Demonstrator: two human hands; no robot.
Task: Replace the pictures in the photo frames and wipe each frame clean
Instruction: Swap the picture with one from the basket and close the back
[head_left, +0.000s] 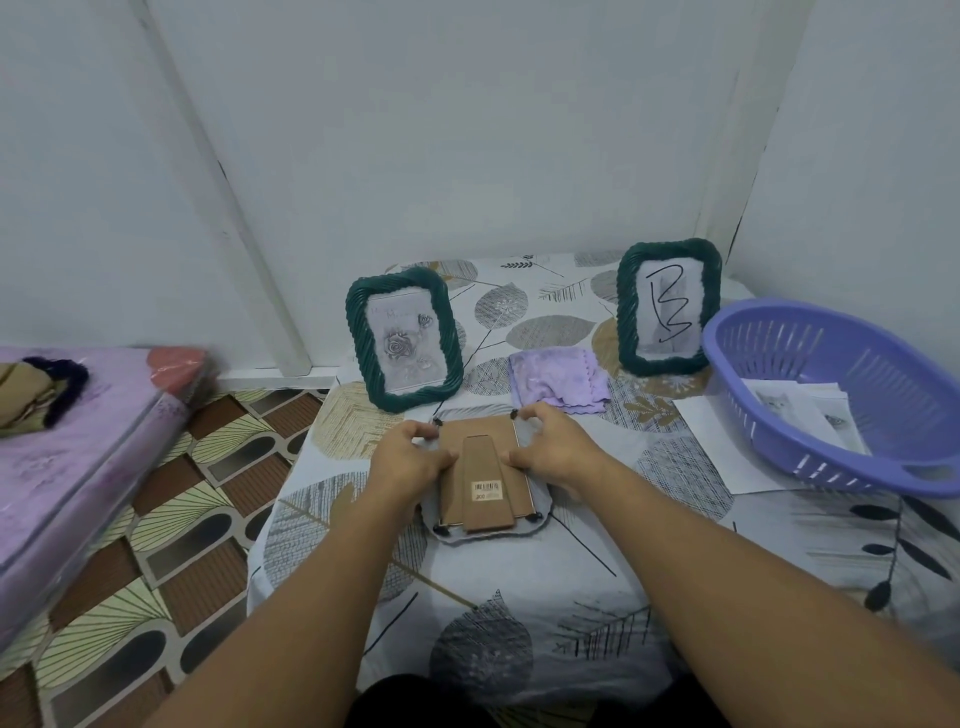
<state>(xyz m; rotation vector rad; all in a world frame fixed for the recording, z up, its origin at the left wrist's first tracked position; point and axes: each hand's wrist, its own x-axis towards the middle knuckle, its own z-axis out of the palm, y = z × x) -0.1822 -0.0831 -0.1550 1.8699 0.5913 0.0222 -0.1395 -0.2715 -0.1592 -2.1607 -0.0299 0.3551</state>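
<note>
Lying face-down at desk (519, 613) centre, the photo frame (485, 480) exposes its backing; left hand (410, 457) and right hand (550, 447) pinch the side clips, likely releasing it. Cloth (558, 382) waits at twelve o'clock.

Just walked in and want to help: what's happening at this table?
A person has a frame lying face down on the table, both hands on its cardboard back: left hand, right hand. Two green frames stand behind, a purple cloth lies between them, and a basket holds prints.
</note>
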